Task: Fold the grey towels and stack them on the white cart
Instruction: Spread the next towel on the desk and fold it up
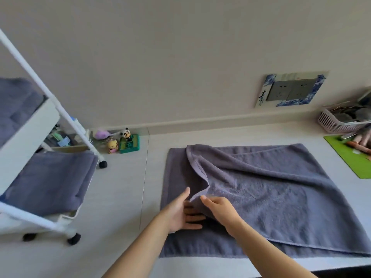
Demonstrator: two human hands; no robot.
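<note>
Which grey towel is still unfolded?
The towel on the floor under both hands, only partly folded over; the towels on the white cart are already folded.

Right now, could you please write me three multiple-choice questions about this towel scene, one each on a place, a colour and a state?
1. Where does the panda figure stand?
A. on the floor by the wall
B. on the cart
C. on the towel

2. What colour is the mat at the right edge?
A. red
B. green
C. black

3. How does the towel on the floor lie?
A. rolled up
B. partly folded over itself
C. hanging from the cart

Answers:
1 A, it stands among small toys beside the skirting.
2 B, it is bright green.
3 B, both hands, left and right, work an edge of its doubled-over upper layer.
</note>
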